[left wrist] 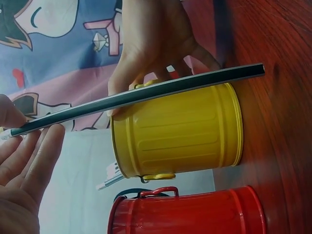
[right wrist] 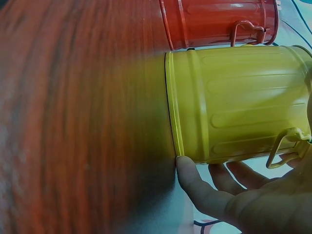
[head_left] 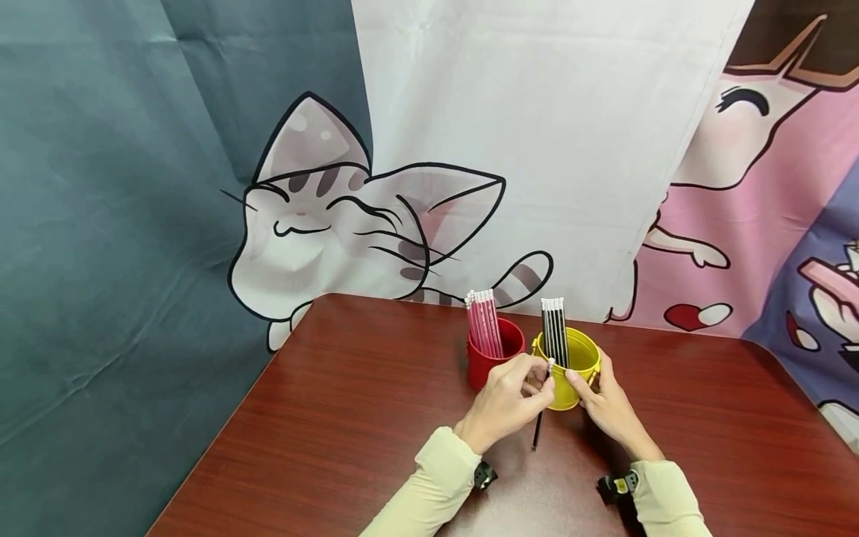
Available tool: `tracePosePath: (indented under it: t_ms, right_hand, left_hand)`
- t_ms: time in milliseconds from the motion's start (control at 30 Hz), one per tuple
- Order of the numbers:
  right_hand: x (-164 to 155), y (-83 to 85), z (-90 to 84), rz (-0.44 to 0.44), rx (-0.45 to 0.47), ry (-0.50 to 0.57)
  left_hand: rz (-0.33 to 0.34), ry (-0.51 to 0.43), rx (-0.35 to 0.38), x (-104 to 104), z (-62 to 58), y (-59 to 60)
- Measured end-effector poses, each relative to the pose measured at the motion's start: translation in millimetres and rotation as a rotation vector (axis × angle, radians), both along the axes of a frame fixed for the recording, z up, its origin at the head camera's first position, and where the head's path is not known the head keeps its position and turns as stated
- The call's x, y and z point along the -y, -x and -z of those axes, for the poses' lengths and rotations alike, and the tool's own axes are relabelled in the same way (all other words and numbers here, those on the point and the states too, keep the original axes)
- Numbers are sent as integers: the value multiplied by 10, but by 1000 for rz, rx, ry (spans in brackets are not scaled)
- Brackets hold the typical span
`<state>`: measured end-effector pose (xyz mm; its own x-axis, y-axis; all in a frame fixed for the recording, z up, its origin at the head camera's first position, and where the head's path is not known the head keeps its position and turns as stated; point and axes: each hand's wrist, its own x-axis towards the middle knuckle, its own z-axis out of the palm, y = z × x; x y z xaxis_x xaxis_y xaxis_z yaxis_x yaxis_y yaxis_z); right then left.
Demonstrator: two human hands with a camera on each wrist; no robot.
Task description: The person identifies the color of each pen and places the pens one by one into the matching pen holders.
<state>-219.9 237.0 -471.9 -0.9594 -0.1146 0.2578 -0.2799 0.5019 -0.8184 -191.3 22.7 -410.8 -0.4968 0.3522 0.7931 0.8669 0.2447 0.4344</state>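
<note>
- Pinching a black pencil (head_left: pixel 542 403) near its eraser end, our left hand (head_left: pixel 508 403) holds it with thumb and fingertips just in front of the yellow tin pail (head_left: pixel 568 371); the pencil hangs point-down, its tip close to the tabletop (head_left: pixel 335 418), and we cannot tell whether it touches
- Our right hand (head_left: pixel 607 406) cups the pail's right side with fingers wrapped round the wall, seemingly to steady the light tin; the right wrist view shows a fingertip (right wrist: pixel 187 170) at its base rim
- Black pencils (head_left: pixel 555 341) stand bundled upright in the yellow pail; pink pencils (head_left: pixel 485 322) lean in the red pail (head_left: pixel 488 363) touching or nearly touching it on the left, so the colours look sorted
</note>
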Motion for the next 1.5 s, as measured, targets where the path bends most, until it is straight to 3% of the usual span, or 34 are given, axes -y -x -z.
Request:
tracePosePath:
  t_ms: [267,400,667,1200,1500]
  right_hand:
    - [23,19,48,1,18,23]
    - [12,14,50,13,18,28]
    - [18,-8,27,16,13,26]
    - [-13,12,34,25,-12,20]
    - [-8,22,38,27,5,17]
  left_hand:
    - [-7,5,-17,38,27,34]
    - [-13,-6,-39,21,-30,77]
    - [-34,-29,-80,10,-272,238]
    - [-18,-34,-156,-15,-893,554]
    - [-25,-49,-177,-79,-1066,682]
